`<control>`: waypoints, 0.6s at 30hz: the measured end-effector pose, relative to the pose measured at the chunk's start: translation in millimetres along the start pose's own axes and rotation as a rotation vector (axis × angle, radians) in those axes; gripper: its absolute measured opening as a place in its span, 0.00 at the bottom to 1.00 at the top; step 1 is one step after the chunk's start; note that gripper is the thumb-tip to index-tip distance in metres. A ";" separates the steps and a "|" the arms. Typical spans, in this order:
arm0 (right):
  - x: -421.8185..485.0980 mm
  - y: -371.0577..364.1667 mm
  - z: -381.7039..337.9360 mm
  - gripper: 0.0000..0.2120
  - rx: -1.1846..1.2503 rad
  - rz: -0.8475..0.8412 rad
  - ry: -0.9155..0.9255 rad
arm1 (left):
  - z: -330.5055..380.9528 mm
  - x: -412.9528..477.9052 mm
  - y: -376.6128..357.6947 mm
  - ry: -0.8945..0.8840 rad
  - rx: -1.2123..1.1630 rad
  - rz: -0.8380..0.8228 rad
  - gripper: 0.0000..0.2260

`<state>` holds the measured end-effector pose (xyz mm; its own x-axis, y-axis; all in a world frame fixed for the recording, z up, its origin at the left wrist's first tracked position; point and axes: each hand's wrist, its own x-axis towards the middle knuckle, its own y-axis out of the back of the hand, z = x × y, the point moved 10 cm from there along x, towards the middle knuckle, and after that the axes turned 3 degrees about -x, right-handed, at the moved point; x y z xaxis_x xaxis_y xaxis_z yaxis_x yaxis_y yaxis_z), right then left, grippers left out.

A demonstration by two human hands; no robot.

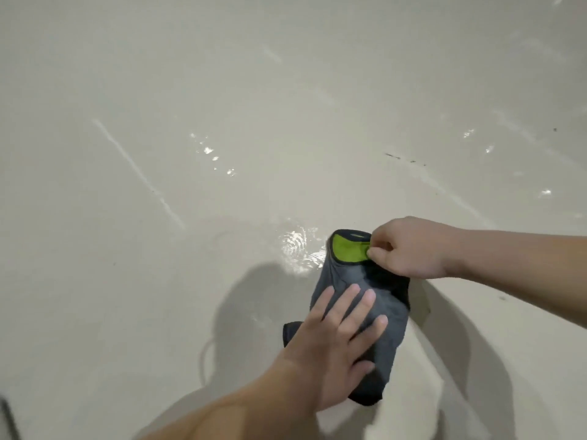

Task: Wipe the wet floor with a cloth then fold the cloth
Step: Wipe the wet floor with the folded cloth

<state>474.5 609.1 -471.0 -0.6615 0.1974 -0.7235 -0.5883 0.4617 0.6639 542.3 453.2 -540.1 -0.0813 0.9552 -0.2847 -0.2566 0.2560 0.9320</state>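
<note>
A grey cloth with a black border and a bright green underside lies on the pale floor at lower centre. My left hand presses flat on its near half, fingers straight and spread. My right hand pinches the cloth's far end, which is turned over so the green side shows. A glistening wet patch lies on the floor just left of that far end.
Small shiny water spots sit farther out on the floor, with more at the right. Pale streaks and a few dark specks mark the surface. A dark object edge shows at bottom left.
</note>
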 end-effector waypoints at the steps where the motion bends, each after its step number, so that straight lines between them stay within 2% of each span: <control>1: 14.3 6.9 -17.9 0.12 0.018 0.064 0.024 | -14.2 -15.3 -0.2 0.053 -0.015 0.020 0.30; 4: 44.0 17.9 -66.5 0.11 0.200 0.257 0.074 | -73.4 -59.6 0.3 0.278 -0.098 0.083 0.30; 6: 51.9 15.8 -101.7 0.09 0.300 0.317 0.136 | -118.3 -88.0 0.5 0.430 -0.137 0.100 0.28; 8: 54.8 14.7 -140.4 0.07 0.263 0.317 0.245 | -163.3 -115.5 5.4 0.577 -0.111 0.111 0.27; 10: 56.8 24.8 -169.7 0.08 0.262 0.325 0.330 | -213.4 -145.7 12.6 0.796 -0.118 0.138 0.27; 12: 62.0 32.5 -188.4 0.06 0.375 0.247 0.342 | -256.7 -181.8 9.7 1.059 -0.180 0.148 0.28; 14: 65.6 30.2 -199.1 0.06 0.464 0.173 0.333 | -271.5 -211.0 -0.2 1.270 -0.255 0.142 0.29; 16: 70.1 23.2 -208.5 0.07 0.488 0.150 0.329 | -260.4 -219.0 -7.1 1.345 -0.287 0.153 0.29; 18: 73.4 13.8 -216.6 0.07 0.483 0.133 0.327 | -230.9 -206.0 -8.2 1.287 -0.274 0.179 0.29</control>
<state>317.0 442.7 -473.9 -0.8692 0.0393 -0.4928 -0.2631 0.8072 0.5284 338.8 219.9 -540.9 -0.9432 0.1121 -0.3128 -0.3189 -0.0408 0.9469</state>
